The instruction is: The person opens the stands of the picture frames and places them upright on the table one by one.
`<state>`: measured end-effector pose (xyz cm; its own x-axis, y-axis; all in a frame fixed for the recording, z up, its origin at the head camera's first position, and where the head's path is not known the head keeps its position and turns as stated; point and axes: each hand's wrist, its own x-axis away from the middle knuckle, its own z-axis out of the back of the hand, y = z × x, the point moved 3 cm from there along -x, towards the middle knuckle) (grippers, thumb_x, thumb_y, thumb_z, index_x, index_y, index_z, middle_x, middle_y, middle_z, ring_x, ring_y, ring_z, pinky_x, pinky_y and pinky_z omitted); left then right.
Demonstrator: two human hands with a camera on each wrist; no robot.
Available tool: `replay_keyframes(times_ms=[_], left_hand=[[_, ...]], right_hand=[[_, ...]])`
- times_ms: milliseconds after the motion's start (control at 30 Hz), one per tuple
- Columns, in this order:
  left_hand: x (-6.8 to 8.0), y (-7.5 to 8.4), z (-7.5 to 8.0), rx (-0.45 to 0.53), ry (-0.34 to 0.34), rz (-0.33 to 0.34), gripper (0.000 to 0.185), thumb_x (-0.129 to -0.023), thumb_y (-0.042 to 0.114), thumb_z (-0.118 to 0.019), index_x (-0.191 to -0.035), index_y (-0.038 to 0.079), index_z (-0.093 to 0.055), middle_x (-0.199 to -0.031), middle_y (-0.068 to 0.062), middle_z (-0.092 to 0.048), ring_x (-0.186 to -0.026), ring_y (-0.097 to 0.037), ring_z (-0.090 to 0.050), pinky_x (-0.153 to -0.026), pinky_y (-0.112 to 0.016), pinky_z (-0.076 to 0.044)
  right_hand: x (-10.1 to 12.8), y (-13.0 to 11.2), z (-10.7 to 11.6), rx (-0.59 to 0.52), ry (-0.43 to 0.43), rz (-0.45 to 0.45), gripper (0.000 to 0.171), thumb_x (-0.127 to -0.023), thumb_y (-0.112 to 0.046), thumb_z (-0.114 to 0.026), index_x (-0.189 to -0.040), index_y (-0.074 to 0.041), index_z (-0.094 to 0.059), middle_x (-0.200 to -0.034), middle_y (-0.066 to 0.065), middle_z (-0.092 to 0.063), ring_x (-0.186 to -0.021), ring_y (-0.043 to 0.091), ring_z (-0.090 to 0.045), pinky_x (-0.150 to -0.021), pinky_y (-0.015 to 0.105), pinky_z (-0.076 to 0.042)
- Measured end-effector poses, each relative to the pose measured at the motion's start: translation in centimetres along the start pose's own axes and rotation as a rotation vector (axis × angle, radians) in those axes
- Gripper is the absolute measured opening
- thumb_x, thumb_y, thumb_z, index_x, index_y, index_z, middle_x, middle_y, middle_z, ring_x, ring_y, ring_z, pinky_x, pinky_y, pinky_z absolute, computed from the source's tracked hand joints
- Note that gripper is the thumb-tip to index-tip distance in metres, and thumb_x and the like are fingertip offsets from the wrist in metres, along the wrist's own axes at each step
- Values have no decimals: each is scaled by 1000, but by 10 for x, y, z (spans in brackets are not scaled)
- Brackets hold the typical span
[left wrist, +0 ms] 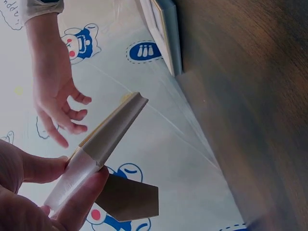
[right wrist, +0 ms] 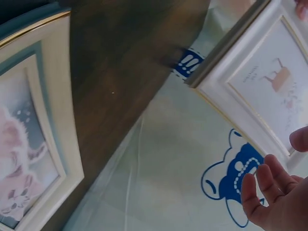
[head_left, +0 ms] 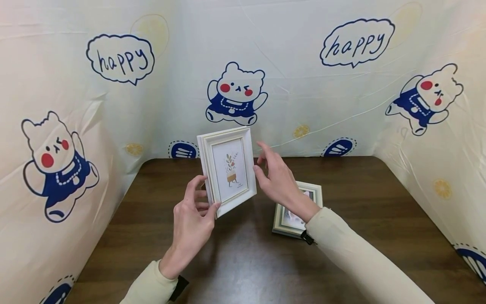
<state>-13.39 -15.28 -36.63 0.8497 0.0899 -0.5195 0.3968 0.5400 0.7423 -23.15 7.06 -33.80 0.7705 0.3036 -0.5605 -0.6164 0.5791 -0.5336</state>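
My left hand (head_left: 197, 207) pinches the lower left corner of a white picture frame (head_left: 228, 169) with a plant print, holding it upright above the table. In the left wrist view the frame (left wrist: 103, 139) is seen edge-on between thumb and fingers, its brown back stand (left wrist: 127, 198) sticking out. My right hand (head_left: 275, 175) hovers just beside the frame's right edge, fingers straight and spread, holding nothing. The right wrist view shows the white frame (right wrist: 255, 82) and my right fingertips (right wrist: 269, 190) below it. A second frame (head_left: 298, 211), grey-green with a gold line, lies flat under my right wrist.
The dark wooden table (head_left: 243, 261) is walled on three sides by a cream cloth (head_left: 303, 63) printed with bears and "happy" bubbles. The lying frame (right wrist: 33, 144) fills the left of the right wrist view.
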Motion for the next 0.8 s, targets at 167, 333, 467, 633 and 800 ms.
replay_keyframes(times_ms=[167, 333, 467, 633, 800], left_hand=[[-2, -1, 0, 3, 0, 5, 79, -81, -9, -86, -147, 13, -49, -112, -17, -74, -78, -24, -77, -67, -39, -62], [-6, -1, 1, 0, 0, 2, 80, -81, -12, -85, -148, 11, -47, -113, -19, -74, -80, -27, -78, -68, -41, -62], [-7, -1, 2, -1, -14, 13, 79, -82, -13, -83, -148, 12, -47, -116, -19, -73, -82, -27, -78, -70, -41, -62], [-9, -1, 2, -2, -34, 26, 80, -84, -12, -82, -150, 13, -45, -120, -20, -72, -85, -28, -77, -72, -42, -62], [-9, -1, 2, -2, -51, 33, 80, -85, -13, -80, -151, 13, -43, -122, -20, -72, -86, -29, -77, -72, -43, -62]], right_hand=[[-1, 7, -4, 41, -42, -45, 62, -104, -16, -63, -160, -7, -38, -115, 7, -63, -95, 28, -55, -75, 40, -46], [-5, 11, -7, 61, -61, -51, 65, -104, -16, -63, -162, -7, -34, -115, 7, -63, -96, 27, -54, -78, 42, -46], [-6, 13, -10, 71, -83, -49, 68, -104, -16, -63, -163, -7, -31, -115, 7, -64, -93, 27, -54, -77, 42, -47], [-6, 14, -12, 82, -107, -52, 71, -104, -15, -62, -165, -6, -26, -115, 8, -64, -90, 25, -53, -76, 41, -46], [-4, 15, -12, 74, -112, -58, 74, -104, -15, -61, -166, -7, -22, -113, 8, -63, -88, 24, -52, -73, 40, -45]])
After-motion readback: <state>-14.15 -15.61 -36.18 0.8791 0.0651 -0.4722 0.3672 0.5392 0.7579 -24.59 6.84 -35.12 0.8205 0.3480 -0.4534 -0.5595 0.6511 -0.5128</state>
